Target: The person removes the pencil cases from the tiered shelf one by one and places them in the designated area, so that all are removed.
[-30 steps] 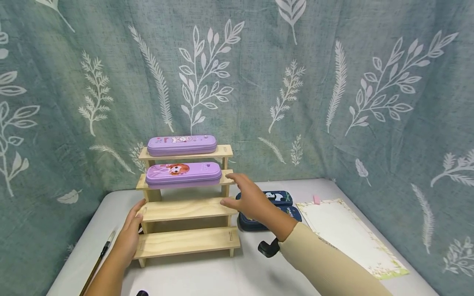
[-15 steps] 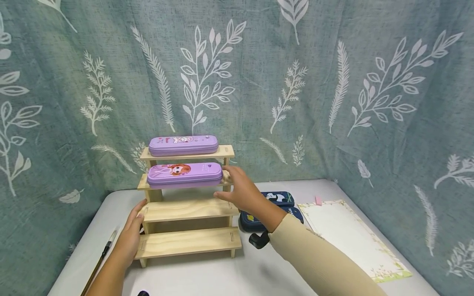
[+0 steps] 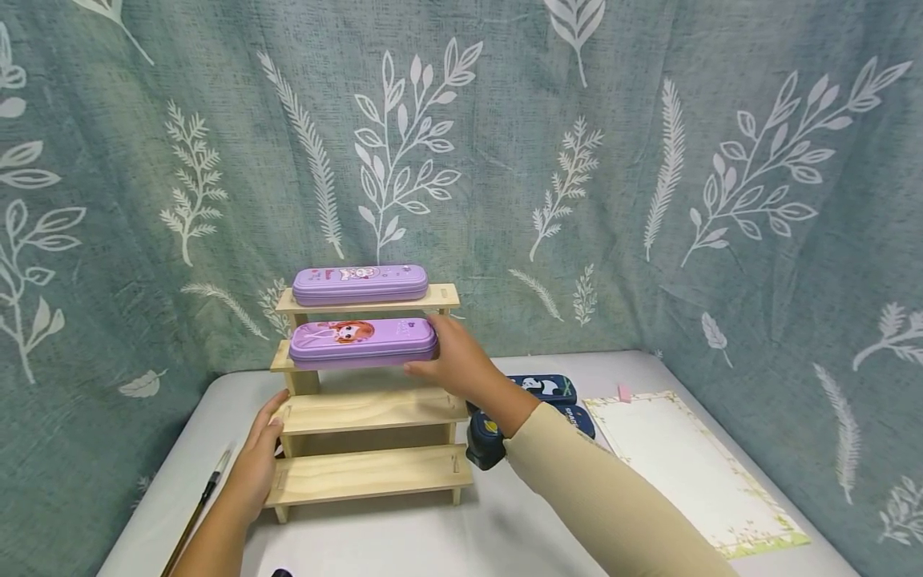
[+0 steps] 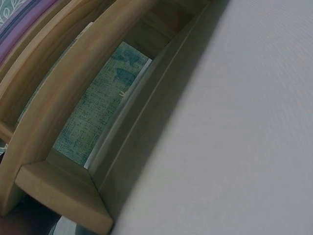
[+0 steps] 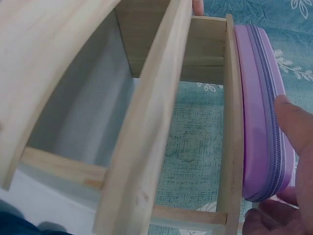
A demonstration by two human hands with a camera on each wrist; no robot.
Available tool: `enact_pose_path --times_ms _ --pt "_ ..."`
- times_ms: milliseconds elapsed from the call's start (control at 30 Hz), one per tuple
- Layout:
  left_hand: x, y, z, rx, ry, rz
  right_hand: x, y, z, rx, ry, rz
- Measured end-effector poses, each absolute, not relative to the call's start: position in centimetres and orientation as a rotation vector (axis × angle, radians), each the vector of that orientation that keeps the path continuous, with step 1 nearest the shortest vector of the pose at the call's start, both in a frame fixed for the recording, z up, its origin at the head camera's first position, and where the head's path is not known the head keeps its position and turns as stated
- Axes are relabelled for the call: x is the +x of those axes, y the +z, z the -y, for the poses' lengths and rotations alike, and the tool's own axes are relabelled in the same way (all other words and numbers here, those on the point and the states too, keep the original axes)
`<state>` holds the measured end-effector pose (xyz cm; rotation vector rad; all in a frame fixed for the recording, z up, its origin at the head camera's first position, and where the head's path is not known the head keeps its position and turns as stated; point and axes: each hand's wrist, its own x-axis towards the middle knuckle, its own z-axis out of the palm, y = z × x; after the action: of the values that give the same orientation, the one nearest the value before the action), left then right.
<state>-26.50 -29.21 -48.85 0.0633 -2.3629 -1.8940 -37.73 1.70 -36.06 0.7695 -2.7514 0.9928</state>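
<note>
A four-tier wooden display rack [image 3: 371, 413] stands on the table. On its third tier lies a purple pencil case [image 3: 392, 343] printed with a red-haired girl. My right hand [image 3: 457, 362] grips that case at its right end; in the right wrist view, the thumb presses the zipped side and the other fingers [image 5: 274, 215] are partly hidden around the end. My left hand [image 3: 248, 469] rests against the rack's left side, its visible fingers fairly straight. In the left wrist view, the hand is mostly hidden and dark at the lower left. Another purple pencil case [image 3: 360, 285] lies on the top tier.
Right of the rack lie two dark blue pencil cases, one with a panda [image 3: 548, 388] and one marked with space lettering [image 3: 577, 418]. A bordered sheet of paper [image 3: 692, 473], a pink eraser-like piece [image 3: 624, 393] and a brush [image 3: 198, 509] are on the table. A patterned curtain [image 3: 497, 200] hangs behind.
My right hand has moved left from beside the third tier's end onto the purple pencil case's right end and taken hold of it. The left hand stays against the rack.
</note>
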Motion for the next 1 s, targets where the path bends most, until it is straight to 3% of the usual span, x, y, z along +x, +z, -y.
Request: enact_pose_path --times_ms 1000 --pt "-26.7 -49.2 29.3 0.073 -1.861 2.392 -39.8 -36.8 -0.3 0.679 1.227 2.774"
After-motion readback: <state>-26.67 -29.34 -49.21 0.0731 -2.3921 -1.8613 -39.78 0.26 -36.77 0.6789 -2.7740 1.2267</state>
